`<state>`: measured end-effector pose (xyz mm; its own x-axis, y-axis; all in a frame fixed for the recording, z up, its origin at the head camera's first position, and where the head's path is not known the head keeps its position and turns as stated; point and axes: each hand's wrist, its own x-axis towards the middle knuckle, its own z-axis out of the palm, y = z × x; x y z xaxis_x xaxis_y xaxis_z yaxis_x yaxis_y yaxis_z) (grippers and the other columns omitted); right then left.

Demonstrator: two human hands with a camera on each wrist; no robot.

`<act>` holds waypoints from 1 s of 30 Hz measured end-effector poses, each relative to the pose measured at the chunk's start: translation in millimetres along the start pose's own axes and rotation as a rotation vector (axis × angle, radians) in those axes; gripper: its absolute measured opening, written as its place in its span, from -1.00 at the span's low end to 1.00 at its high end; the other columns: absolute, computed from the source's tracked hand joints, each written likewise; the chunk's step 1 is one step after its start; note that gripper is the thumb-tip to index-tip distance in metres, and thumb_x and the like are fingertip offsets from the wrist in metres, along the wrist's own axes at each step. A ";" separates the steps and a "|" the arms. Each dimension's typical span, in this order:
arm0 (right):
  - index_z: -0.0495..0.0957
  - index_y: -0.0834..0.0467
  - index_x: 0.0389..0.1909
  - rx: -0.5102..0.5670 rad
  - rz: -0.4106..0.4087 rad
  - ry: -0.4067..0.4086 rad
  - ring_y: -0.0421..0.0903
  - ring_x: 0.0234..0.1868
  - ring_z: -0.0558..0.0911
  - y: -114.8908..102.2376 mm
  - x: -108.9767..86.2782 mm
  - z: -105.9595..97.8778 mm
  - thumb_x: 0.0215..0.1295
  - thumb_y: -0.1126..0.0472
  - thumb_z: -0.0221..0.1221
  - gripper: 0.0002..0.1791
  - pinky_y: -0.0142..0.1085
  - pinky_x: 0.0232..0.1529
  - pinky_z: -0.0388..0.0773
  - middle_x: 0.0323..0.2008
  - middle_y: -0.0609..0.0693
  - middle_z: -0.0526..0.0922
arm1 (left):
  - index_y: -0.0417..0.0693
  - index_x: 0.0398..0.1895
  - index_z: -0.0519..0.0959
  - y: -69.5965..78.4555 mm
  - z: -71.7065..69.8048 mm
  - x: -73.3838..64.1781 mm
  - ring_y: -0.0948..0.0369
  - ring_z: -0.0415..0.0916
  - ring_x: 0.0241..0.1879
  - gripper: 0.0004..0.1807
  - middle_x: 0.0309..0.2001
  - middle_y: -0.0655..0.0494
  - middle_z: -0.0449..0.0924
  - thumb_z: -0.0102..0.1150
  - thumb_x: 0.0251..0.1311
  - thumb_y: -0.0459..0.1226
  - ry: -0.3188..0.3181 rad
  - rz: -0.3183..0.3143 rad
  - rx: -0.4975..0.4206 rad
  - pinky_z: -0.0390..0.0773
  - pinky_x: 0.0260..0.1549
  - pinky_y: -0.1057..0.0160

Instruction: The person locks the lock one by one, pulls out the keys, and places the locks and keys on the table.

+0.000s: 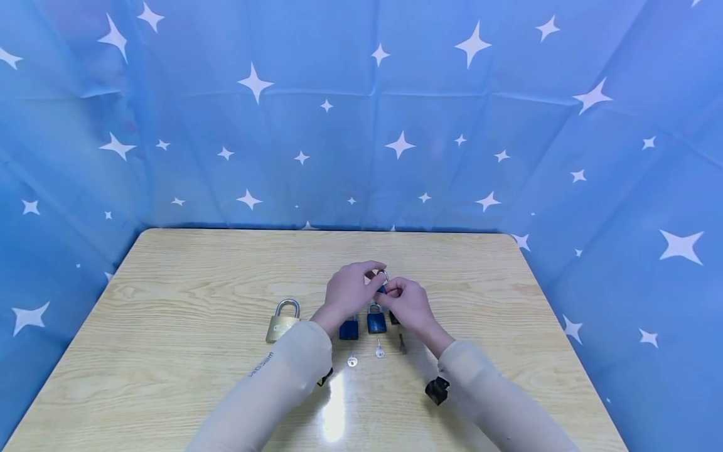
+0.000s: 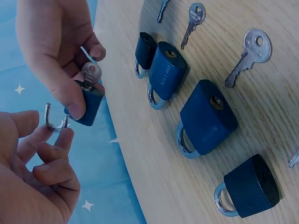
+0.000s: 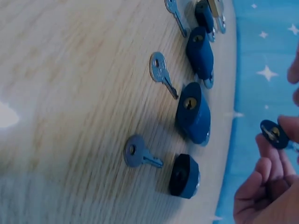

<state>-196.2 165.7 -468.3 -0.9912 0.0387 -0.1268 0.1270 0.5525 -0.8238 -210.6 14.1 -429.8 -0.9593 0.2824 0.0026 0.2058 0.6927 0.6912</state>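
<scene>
A small dark blue padlock point(image 2: 91, 105) is held up above the table, its metal shackle point(image 2: 57, 122) swung out with one end free. My right hand point(image 1: 408, 304) grips the padlock body between thumb and fingers. A silver key point(image 2: 91, 72) sits at the keyhole end of that body, also visible in the right wrist view. My left hand point(image 1: 351, 290) is at the shackle, fingers loosely bent and fingertips right at the metal, with a gap between thumb and index finger. Below the hands stand a blue padlock point(image 1: 376, 321) and a smaller dark padlock point(image 1: 394, 317).
Left of these are another blue padlock point(image 1: 349, 329) and a large brass padlock point(image 1: 280, 328). A further dark padlock point(image 2: 252, 186) shows in the left wrist view. Loose keys lie in front of the row, including one key point(image 1: 353, 361) and another point(image 1: 380, 351). A starry blue curtain point(image 1: 361, 157) hangs behind.
</scene>
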 end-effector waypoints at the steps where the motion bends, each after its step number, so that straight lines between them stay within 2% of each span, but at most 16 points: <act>1: 0.59 0.15 -0.41 -0.002 0.001 0.002 -0.18 -0.42 0.51 -0.7 -1.1 0.4 0.12 0.08 0.37 -0.77 -0.35 -0.35 0.44 -0.46 -0.06 0.61 | 0.25 0.12 0.58 0.4 0.7 0.3 0.26 0.47 -0.49 -0.67 -0.08 0.14 0.69 -0.03 0.41 0.00 0.004 0.002 0.003 0.35 -0.64 0.30; 5: 0.60 0.14 -0.41 -0.002 0.004 -0.012 -0.18 -0.42 0.52 -0.7 -3.8 0.8 0.11 0.05 0.38 -0.75 -0.35 -0.35 0.44 -0.46 -0.06 0.62 | 0.19 -0.02 0.62 -0.6 1.1 -0.6 0.25 0.50 -0.46 -0.75 -0.14 0.15 0.70 0.02 0.39 -0.01 0.019 0.007 -0.020 0.40 -0.58 0.29; 10: 0.63 0.17 -0.33 0.068 0.008 -0.071 -0.20 -0.42 0.54 2.4 -4.8 0.1 0.16 0.03 0.36 -0.72 -0.34 -0.34 0.48 -0.43 -0.04 0.66 | 0.13 -0.14 0.63 -6.1 0.7 -1.3 0.25 0.50 -0.44 -0.84 -0.19 0.17 0.70 0.10 0.36 -0.10 0.051 0.010 -0.082 0.43 -0.48 0.28; 15: 0.65 0.26 -0.20 0.172 0.017 -0.158 -0.27 -0.35 0.57 4.5 -4.1 0.5 0.25 0.09 0.29 -0.71 -0.23 -0.17 0.54 -0.39 -0.06 0.71 | 0.17 -0.14 0.62 -14.5 1.6 -0.4 0.25 0.51 -0.45 -0.88 -0.18 0.22 0.70 0.15 0.34 -0.14 0.064 -0.019 -0.174 0.46 -0.41 0.26; 19: 0.66 0.25 -0.22 0.183 0.033 -0.159 -0.24 -0.30 0.53 4.5 -4.9 0.8 0.27 0.10 0.28 -0.73 -0.20 -0.12 0.50 -0.38 -0.09 0.68 | 0.19 -0.14 0.63 -19.0 1.7 -1.0 0.22 0.61 -0.25 -0.89 -0.18 0.23 0.72 0.18 0.32 -0.13 0.047 -0.034 -0.242 0.53 -0.24 0.19; 22: 0.68 0.23 -0.24 0.177 0.061 -0.127 -0.22 -0.26 0.53 4.2 -5.6 2.0 0.24 0.08 0.30 -0.73 -0.25 -0.11 0.48 -0.34 -0.08 0.68 | 0.18 -0.19 0.65 -20.8 1.4 -1.7 0.19 0.61 -0.12 -0.90 -0.22 0.24 0.73 0.19 0.31 -0.12 0.047 -0.025 -0.244 0.53 -0.12 0.13; 24: 0.69 0.22 -0.23 0.171 0.067 -0.109 -0.21 -0.24 0.55 3.6 -6.0 3.1 0.23 0.08 0.31 -0.73 -0.28 -0.12 0.49 -0.32 -0.06 0.70 | 0.17 -0.21 0.66 -22.0 1.6 -2.0 0.19 0.59 -0.14 -0.90 -0.24 0.25 0.71 0.19 0.31 -0.12 0.055 -0.023 -0.235 0.52 -0.14 0.13; 30: 0.70 0.21 -0.27 0.146 0.072 -0.081 -0.22 -0.29 0.58 0.8 -10.0 5.9 0.23 0.11 0.31 -0.77 -0.36 -0.24 0.47 -0.35 -0.04 0.73 | 0.19 -0.25 0.68 -23.2 2.3 -2.9 0.26 0.47 -0.37 -0.91 -0.24 0.28 0.67 0.21 0.30 -0.11 0.067 -0.035 -0.198 0.45 -0.37 0.25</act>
<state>-186.0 160.8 -470.9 -0.9738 0.0032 -0.2272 0.2071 0.4242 -0.8816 -212.1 -1.2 -447.5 -0.9772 0.2115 0.0193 0.1364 0.5554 0.8203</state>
